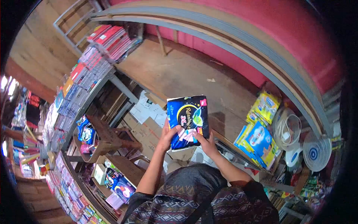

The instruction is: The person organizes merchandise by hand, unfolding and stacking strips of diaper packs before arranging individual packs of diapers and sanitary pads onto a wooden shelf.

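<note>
One blue-black pack (187, 112): left hand (168, 136), right hand (208, 143) holding.

Strong fisheye bending, black corners

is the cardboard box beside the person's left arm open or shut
Open: no lid covers the cardboard box, and colourful packs show inside it.

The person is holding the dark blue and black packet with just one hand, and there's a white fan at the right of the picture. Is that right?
Not quite: the packet is held with two hands, not one. The head view shows the left hand and the right hand both gripping it. The white fan is where you said.
</note>
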`<state>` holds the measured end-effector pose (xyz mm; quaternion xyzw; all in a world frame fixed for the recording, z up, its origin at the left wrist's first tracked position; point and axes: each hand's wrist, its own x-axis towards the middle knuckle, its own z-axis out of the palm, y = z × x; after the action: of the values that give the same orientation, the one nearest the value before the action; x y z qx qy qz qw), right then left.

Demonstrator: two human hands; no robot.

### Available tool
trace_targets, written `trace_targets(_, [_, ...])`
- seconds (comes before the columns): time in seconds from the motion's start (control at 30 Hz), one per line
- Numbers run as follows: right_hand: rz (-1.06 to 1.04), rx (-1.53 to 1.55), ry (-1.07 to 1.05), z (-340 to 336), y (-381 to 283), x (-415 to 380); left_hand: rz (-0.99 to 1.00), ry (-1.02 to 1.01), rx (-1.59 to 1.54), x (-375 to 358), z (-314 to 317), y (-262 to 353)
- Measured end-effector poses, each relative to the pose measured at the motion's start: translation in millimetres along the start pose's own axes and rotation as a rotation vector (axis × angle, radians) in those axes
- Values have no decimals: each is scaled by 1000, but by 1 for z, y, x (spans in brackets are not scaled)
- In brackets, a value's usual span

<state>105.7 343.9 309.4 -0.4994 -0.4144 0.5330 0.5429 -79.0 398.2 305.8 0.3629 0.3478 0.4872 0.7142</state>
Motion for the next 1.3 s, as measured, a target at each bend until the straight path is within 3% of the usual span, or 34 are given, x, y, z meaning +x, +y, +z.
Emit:
trace_targets(0.07, [195, 202, -16, -28, 1, 3, -21, -50, 142, 7, 19, -3])
trace_targets(0.17, [121, 71, 102, -54, 14, -2, -193, -78, 117, 12, 25, -18])
trace_targets(0.2, [12, 10, 115, -57, 1, -6, -196, -64, 72, 13, 25, -29])
trace_targets(0.3, [-4, -126, 48, -81, -6, -7, -343, -90, -187, 24, 18, -49])
trace_targets(0.37, [-32, -204, -15, -93, -19, -7, -306, -107, -67, 29, 19, -58])
trace_targets(0.4, [-16, -261, 17, -97, -21, -7, -256, -97, 11, 32, 22, -62])
trace_targets(0.5, [-7, -346, 118, -106, -18, -8, -361, -81, -175, 53, 33, -72])
trace_targets(0.6, [-165, -875, 430, -104, -17, -26, -380, -140, -149, 86, 44, -86])
trace_targets(0.77, [-207, -634, 485, -110, -22, -70, -473, -283, 74, 147, 69, -113])
trace_targets(0.87, [-102, -484, 516, -111, -30, -99, -510, -316, 217, 174, 89, -136])
trace_targets(1.13, [10, -394, 549, -117, 3, -143, -649, -442, 248, 208, 117, -199])
trace_targets(1.3, [22, -491, 496, -119, 0, -144, -715, -483, 428, 210, 120, -237])
